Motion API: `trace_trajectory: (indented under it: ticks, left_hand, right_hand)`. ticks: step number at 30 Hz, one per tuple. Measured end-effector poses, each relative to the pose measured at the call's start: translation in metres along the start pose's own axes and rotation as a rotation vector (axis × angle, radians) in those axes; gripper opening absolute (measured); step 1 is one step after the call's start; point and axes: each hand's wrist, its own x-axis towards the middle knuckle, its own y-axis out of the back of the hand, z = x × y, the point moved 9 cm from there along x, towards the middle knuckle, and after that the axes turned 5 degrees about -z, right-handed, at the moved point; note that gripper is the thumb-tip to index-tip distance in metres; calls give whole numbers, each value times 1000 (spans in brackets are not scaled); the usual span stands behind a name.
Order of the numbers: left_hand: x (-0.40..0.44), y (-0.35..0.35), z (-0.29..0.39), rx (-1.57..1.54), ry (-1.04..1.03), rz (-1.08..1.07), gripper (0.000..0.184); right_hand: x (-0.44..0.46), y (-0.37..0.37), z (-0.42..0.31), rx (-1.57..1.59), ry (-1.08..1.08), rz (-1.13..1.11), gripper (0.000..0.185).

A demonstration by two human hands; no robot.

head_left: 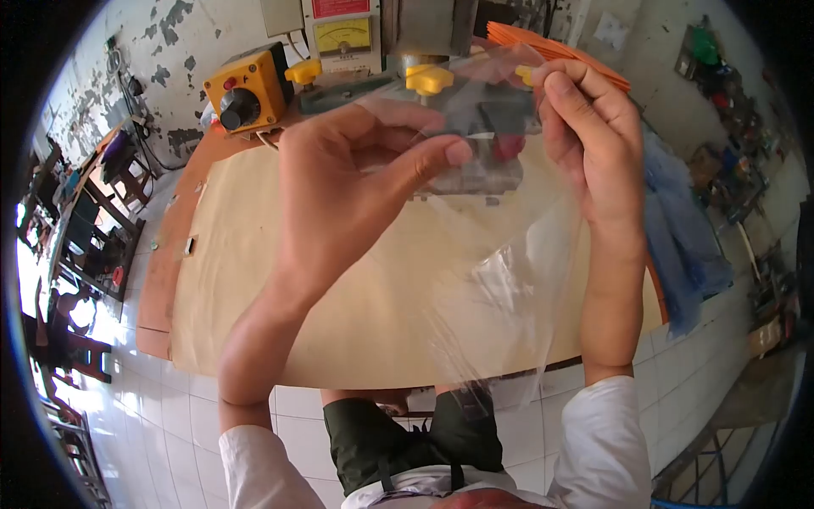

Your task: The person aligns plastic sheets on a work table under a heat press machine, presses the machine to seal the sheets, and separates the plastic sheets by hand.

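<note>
A clear plastic sheet (517,276), thin and shiny, hangs over the table's near edge and down toward my lap; whether it is a bag or a single layer I cannot tell. At its upper right corner, my right hand (598,136) pinches it between thumb and fingers. My left hand (339,170) grips the film from the left, thumb on the near side and fingers partly seen through it. Behind the film stands a machine with a dark metal pressing head (462,174) and a yellow knob (429,80).
A tan sheet covers the table (365,314). Back left is a yellow control box (246,89) with a black dial. Orange sheets (543,42) are stacked behind my right hand. Bluish plastic film (678,229) drapes over the right edge. A small dark piece (189,246) lies at left.
</note>
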Motion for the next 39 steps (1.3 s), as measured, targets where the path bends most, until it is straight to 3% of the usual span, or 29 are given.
trace_trajectory:
  ticks: [6,8,12,14,16,18,24,28,30,31,35,38,39]
  left_hand:
    - [-1,16,13,249,-27,-90,13]
    - [-5,15,4,551,140,-309,12]
    - [-12,19,22,893,13,-469,16]
    - [-17,26,30,862,19,-521,17]
    - [-27,27,21,823,121,-761,16]
    - [-31,29,26,805,124,-821,15]
    - [-28,54,24,798,143,-724,8]
    - [-20,100,11,933,326,-493,7]
    - [-17,134,6,1013,467,-281,8]
    - [-17,146,5,1097,511,-223,16]
    - [-6,195,-1,1206,568,-35,13]
    - [0,246,-16,1237,493,52,12]
    - [-2,248,-1,1221,301,174,22]
  right_hand:
    - [0,-7,-2,-62,28,-98,19]
    - [1,-3,5,-68,-12,-63,19]
    - [6,-9,-1,-193,34,-167,21]
    - [3,-13,5,-206,29,-227,21]
    - [5,-17,7,-200,52,-303,19]
    - [6,-19,6,-229,41,-328,19]
    - [2,-26,6,-277,28,-386,17]
    - [0,-30,8,-287,-21,-424,18]
    - [-1,-31,9,-291,-8,-427,18]
    - [-1,-31,8,-294,4,-431,18]
    - [-2,-32,5,-298,12,-442,18]
    - [-5,-34,5,-293,10,-454,18]
    - [-5,-36,6,-294,-5,-463,17]
